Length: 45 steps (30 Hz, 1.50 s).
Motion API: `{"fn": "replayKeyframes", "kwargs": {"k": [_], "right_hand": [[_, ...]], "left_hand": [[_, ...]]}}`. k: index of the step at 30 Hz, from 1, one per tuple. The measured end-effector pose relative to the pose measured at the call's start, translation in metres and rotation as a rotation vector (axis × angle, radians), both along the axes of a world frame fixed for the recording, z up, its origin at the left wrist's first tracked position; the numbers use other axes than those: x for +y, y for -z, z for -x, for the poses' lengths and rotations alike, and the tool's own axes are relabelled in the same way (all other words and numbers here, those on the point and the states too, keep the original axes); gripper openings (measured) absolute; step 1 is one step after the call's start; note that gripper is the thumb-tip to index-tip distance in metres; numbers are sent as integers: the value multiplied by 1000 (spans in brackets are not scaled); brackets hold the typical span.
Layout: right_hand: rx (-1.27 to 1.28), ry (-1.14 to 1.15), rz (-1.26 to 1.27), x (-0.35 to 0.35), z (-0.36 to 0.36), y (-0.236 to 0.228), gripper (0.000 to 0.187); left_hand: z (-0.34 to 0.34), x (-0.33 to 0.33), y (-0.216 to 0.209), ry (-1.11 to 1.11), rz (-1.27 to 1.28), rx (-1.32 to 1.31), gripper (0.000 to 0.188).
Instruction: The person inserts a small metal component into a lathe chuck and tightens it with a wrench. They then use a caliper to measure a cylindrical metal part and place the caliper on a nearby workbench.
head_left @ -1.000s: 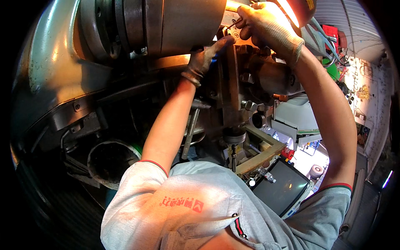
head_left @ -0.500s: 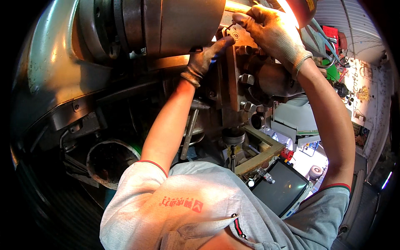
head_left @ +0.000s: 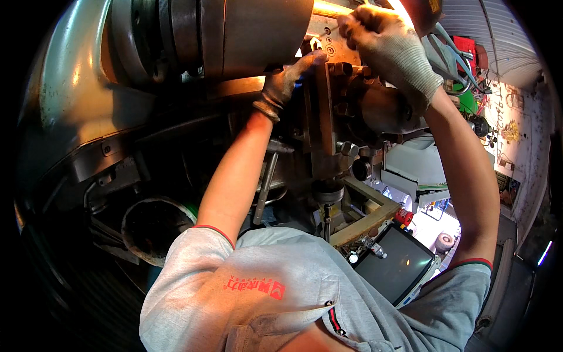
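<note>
My left hand (head_left: 284,83), in a dark, worn glove, reaches beneath the big round metal chuck (head_left: 258,38). Its extended thumb touches the end of a metal tool block (head_left: 340,50) with several holes in its top, beside a small bright tip (head_left: 315,44). The other fingers are mostly hidden, so what they grip cannot be made out. Above the block's right part is my right hand (head_left: 384,44), in a pale knitted glove with soiled fingers. Thumb and fingertips are pinched together around a thin dark tool, hardly visible and slightly blurred, apart from the block.
A glowing lamp (head_left: 419,16) hangs close beside my right hand. Heavy bolts (head_left: 347,149) stick out of the tool post below. A round bucket (head_left: 157,230) stands lower left; a wooden frame (head_left: 369,214) and a dark screen-like panel (head_left: 394,258) lie lower right.
My right hand has drawn slightly right, lifting the thin dark tool off the block. The bright tip beside my left thumb now shows. My left hand has barely moved.
</note>
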State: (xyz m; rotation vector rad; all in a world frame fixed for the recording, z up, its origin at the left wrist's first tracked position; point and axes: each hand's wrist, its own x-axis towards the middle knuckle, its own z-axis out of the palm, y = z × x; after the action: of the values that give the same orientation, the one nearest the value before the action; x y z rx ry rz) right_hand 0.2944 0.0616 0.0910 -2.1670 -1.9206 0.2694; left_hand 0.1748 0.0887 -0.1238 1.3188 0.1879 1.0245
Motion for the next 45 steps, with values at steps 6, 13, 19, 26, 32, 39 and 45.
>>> {"fn": "replayKeyframes", "kwargs": {"k": [6,13,19,26,32,39,45], "right_hand": [[-218,-7,99,-10,11,-14,28],[-132,3,133,-12,10,-15,29],[-88,-3,129,-11,7,-13,30],[-115,-53,35,-8,-1,-3,27],[-76,2,133,-4,0,0,19],[-223,-426,-22,7,4,-11,17],[-313,-382,-4,13,14,-22,10]], "left_hand": [[1,1,5,-34,-87,-19,40],[2,2,0,-54,-162,11,43],[3,2,5,110,14,75,43],[-1,0,7,131,80,17,39],[-1,2,8,83,24,72,37],[7,0,-9,103,92,134,36],[4,2,-1,148,152,85,39]]}}
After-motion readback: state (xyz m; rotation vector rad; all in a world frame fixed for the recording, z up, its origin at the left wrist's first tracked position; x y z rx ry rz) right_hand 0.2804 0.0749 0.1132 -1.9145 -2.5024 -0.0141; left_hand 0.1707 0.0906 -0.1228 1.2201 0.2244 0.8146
